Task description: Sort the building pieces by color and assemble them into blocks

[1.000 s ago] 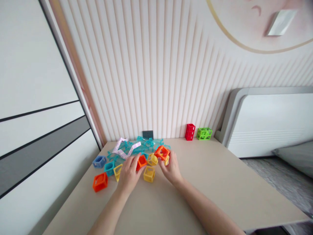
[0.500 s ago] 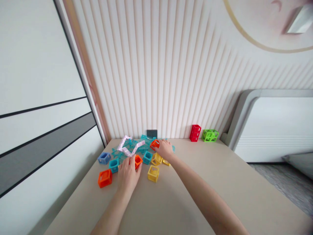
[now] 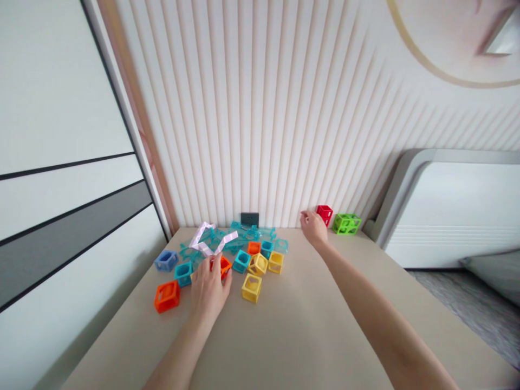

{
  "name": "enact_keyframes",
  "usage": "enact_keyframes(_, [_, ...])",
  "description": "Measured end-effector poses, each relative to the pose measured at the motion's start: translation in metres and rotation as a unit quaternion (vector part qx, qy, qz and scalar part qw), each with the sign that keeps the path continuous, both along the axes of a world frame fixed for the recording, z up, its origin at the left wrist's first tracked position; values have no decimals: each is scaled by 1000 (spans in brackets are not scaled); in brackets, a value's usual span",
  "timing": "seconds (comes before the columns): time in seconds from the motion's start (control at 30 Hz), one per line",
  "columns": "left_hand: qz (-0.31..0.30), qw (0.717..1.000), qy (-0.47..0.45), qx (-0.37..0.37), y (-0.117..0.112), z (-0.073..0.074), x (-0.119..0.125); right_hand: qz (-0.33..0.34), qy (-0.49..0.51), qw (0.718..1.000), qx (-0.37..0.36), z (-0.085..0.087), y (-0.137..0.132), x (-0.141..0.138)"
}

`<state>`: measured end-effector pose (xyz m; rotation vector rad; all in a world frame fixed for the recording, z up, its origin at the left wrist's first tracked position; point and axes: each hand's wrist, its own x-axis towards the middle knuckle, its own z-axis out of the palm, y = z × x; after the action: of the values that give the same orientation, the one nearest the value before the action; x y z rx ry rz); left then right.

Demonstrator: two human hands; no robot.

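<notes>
Against the ribbed wall at the back of the tabletop [image 3: 309,325] stand a red cube [image 3: 324,213] and a green cube [image 3: 346,223], with loose yellow, teal and orange frame cubes and a teal heap to their left. Nothing blocks the right hand [image 3: 313,227], whose grip is loosely curled and holds nothing, just left of the red cube. Flat and spread, the left hand [image 3: 209,290] rests over an orange cube [image 3: 222,265] peeking past its fingertips.

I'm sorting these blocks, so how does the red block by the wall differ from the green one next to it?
The red block stands beside the right hand, partly hidden by it; the green block sits farther right, apart from the hand. Red looks narrower, green wider and lower. Both are open-frame plastic pieces on the table against the wall.
</notes>
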<state>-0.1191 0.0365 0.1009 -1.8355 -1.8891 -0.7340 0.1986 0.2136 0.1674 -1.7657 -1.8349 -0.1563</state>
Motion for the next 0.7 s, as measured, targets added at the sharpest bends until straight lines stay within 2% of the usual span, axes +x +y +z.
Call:
enact_keyframes(0.1, [-15,1000,-12,17,-1,-2,2,-90,4,996,23,-3,5,56])
enact_keyframes(0.2, [-52,996,-45,55,-4,1,5,-143,-9,989,23,-12,1,107])
enact_keyframes(0.27, [-93,989,-75,83,-8,6,9,-156,-25,987,9,-21,0,136])
enact_keyframes(0.37, [-156,977,-103,99,-15,12,17,-134,-139,979,-59,-34,3,168])
enact_keyframes(0.47, [-208,968,-106,90,-21,12,26,-131,-194,965,-116,-40,10,182])
enact_keyframes(0.57, [-241,962,-109,68,-24,9,33,-140,-218,959,-112,-40,17,181])
enact_keyframes(0.7, [-252,961,-108,43,-25,5,38,-154,-234,955,-100,-33,20,175])
